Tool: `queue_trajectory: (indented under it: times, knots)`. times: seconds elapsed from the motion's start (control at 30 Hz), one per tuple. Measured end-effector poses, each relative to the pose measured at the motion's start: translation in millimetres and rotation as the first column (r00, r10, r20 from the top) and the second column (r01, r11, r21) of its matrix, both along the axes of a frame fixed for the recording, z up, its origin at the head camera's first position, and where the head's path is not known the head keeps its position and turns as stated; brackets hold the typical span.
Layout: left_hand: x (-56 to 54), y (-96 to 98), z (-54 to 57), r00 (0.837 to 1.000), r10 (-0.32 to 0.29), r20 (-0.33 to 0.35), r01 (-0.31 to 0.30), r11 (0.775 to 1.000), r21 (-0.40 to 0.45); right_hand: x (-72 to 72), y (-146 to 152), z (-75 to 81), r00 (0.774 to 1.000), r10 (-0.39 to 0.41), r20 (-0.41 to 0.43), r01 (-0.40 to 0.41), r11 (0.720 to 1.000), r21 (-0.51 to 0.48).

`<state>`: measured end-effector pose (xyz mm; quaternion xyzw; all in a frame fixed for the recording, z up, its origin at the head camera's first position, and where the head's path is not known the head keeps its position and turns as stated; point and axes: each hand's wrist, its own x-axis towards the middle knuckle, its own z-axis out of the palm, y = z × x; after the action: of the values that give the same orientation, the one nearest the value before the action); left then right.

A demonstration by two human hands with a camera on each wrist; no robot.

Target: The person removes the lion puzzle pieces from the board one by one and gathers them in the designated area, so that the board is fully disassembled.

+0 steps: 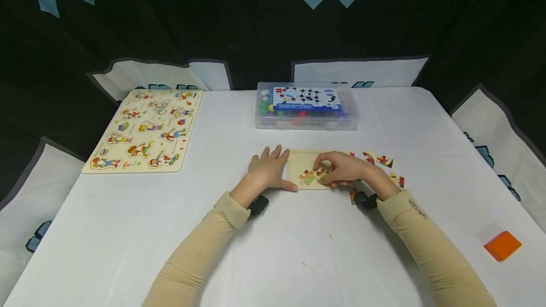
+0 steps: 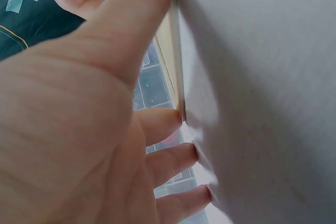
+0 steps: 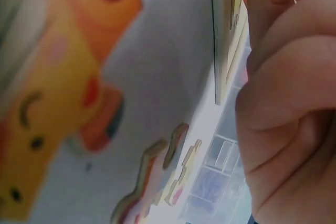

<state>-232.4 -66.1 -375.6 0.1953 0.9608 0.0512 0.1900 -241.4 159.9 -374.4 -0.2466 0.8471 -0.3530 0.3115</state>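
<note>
A pale wooden puzzle board (image 1: 300,160) lies at the middle of the white table, with a few joined green and red pieces (image 1: 307,177) on it. My left hand (image 1: 268,169) rests at its left side, fingers spread; the thumb lies along the near edge, and the index fingertip touches the board's edge in the left wrist view. Over the board's right half, my right hand (image 1: 343,167) pinches a small puzzle piece (image 1: 322,172) between thumb and index finger, low against the board. The hand partly hides that piece. Loose puzzle pieces (image 1: 386,161) lie right of the board.
Behind the board stands a clear plastic case (image 1: 307,120) of coloured balls. A large picture board (image 1: 141,131) with figures lies at the far left. An orange block (image 1: 503,246) sits near the right edge. Dark curtains (image 1: 170,22) hang behind the table.
</note>
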Motion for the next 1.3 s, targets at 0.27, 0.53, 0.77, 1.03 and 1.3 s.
queue_trajectory:
  times: [0.27, 0.53, 0.77, 1.03, 1.3]
  knots:
    - [-0.1, 1.0, -1.4, 1.000, 0.005, 0.005, -0.005, 1.000, -0.001, 1.0, -5.4, 0.6, 1.000, 0.019, 0.006, -0.019, 0.999, -0.028]
    - [0.0, 0.9, -0.5, 1.000, -0.004, -0.004, 0.004, 1.000, -0.013, -0.6, -11.6, 1.3, 0.999, 0.047, -0.016, -0.047, 0.999, -0.014]
    - [0.0, 0.4, 2.5, 1.000, -0.005, -0.008, 0.005, 1.000, -0.010, -0.7, -15.7, 2.7, 0.999, 0.040, -0.018, -0.041, 0.999, -0.013]
    - [0.4, 0.5, 1.0, 1.000, 0.002, 0.000, -0.002, 1.000, -0.015, -1.7, -18.1, 2.7, 0.999, -0.006, -0.044, 0.006, 1.000, -0.005]
    - [1.0, 0.7, 0.2, 1.000, 0.009, 0.007, -0.009, 1.000, -0.009, -4.0, -17.7, 0.8, 0.999, -0.048, -0.009, 0.047, 0.994, -0.096]
